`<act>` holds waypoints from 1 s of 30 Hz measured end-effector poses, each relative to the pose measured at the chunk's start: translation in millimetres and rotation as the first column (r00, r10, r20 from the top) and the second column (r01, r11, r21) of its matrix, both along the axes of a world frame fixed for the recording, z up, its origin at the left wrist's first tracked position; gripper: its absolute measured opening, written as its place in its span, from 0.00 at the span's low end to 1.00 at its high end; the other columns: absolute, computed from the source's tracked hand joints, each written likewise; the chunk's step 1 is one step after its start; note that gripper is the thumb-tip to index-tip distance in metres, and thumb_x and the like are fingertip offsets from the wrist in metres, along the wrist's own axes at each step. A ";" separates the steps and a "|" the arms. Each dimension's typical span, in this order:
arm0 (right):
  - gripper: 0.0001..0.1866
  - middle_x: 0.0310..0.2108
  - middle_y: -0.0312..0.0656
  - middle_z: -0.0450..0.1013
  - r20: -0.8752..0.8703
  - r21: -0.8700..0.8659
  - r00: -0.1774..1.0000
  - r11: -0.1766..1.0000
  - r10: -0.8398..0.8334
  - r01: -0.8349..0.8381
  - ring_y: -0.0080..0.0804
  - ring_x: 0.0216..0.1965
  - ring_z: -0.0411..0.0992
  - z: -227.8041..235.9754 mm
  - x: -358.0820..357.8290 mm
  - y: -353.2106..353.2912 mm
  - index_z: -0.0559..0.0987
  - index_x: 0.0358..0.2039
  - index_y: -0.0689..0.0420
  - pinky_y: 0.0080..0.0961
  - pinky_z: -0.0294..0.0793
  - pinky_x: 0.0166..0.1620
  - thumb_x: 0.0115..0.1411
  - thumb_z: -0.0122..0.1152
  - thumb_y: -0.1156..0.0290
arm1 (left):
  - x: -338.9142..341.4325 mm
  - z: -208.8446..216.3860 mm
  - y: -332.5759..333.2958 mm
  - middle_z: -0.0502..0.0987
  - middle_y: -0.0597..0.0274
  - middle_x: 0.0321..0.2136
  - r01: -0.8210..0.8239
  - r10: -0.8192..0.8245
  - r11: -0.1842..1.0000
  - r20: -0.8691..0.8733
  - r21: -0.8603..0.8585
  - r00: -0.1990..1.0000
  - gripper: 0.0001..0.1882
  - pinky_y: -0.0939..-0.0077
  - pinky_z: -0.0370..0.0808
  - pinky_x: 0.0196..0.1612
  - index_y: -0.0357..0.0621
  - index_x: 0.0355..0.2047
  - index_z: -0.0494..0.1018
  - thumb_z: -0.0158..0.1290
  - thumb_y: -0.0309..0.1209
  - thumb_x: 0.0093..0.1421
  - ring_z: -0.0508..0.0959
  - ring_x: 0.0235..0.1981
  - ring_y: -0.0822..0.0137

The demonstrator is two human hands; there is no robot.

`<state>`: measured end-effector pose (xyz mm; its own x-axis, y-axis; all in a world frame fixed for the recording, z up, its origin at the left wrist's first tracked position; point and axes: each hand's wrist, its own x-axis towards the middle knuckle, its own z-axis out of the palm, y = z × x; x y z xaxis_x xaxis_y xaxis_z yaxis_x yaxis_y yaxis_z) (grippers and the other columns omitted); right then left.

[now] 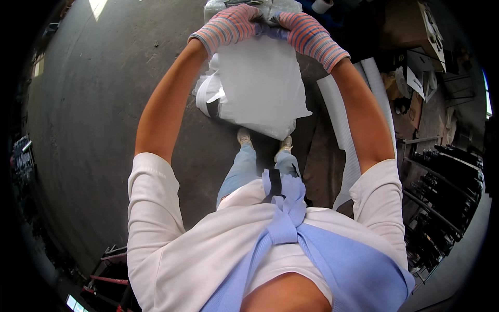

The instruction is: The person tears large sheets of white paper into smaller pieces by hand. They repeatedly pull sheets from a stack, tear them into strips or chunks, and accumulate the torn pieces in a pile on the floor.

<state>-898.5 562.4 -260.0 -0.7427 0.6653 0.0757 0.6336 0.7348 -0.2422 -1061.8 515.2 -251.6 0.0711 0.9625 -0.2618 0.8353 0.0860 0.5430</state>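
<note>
Both gloved hands, left hand (228,23) and right hand (306,34), clutch the white sack (257,86) at twelve o'clock; its thin top could tear loose onto the concrete floor (104,104).

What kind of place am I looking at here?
Probably a workshop or warehouse: bare concrete floor, stacked cardboard boxes and dark metal racks at the right. Both gloved hands grip a white bag.

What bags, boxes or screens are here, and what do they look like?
White sack: big, soft, held up at its top by left hand and right hand in striped gloves.
Cardboard box: brown, upper right.
Screen: small, glowing, bottom left.
</note>
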 end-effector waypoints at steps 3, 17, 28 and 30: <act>0.09 0.21 0.50 0.68 0.082 -0.009 0.986 0.989 -0.145 0.146 0.46 0.26 0.67 2.0 2.0 -0.6 0.69 0.28 0.61 0.31 0.67 0.29 0.43 0.55 0.77 | -3.7 2.1 -5.5 0.73 0.63 0.26 -0.003 0.001 1.000 0.129 0.015 0.992 0.18 0.78 0.68 0.33 0.47 0.40 0.68 0.43 0.26 0.45 0.71 0.26 0.70; 0.09 0.21 0.41 0.70 -0.242 -0.125 0.964 0.981 0.113 -0.146 0.31 0.22 0.65 -17.7 4.6 -3.8 0.73 0.31 0.58 0.21 0.67 0.29 0.48 0.54 0.72 | -32.4 -84.4 12.9 0.72 0.68 0.27 0.211 0.117 0.969 0.991 -0.129 0.071 0.11 0.89 0.69 0.31 0.36 0.37 0.68 0.45 0.24 0.52 0.71 0.26 0.80; 0.05 0.16 0.37 0.68 -0.338 -0.457 0.932 0.889 -0.132 -0.040 0.27 0.20 0.66 -48.6 15.2 -22.0 0.73 0.25 0.58 0.20 0.67 0.30 0.48 0.54 0.70 | 7.2 -63.7 -13.5 0.68 0.73 0.16 -0.076 0.122 0.992 0.684 -0.096 0.719 0.09 0.85 0.63 0.21 0.43 0.30 0.71 0.47 0.32 0.50 0.65 0.17 0.81; 0.05 0.16 0.38 0.68 -0.201 0.010 0.978 0.999 0.051 -0.050 0.32 0.21 0.68 -42.9 18.1 -27.2 0.73 0.23 0.56 0.23 0.67 0.30 0.46 0.56 0.70 | -2.7 -84.3 -3.6 0.68 0.74 0.18 0.061 0.166 0.975 0.885 -0.213 0.434 0.08 0.87 0.65 0.23 0.41 0.32 0.70 0.46 0.29 0.51 0.66 0.18 0.82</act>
<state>-880.4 535.2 -302.9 -0.7447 0.6263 0.2303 0.5342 0.7664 -0.3568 -1064.6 511.6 -335.9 0.3248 0.9122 -0.2500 -0.1199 0.3019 0.9458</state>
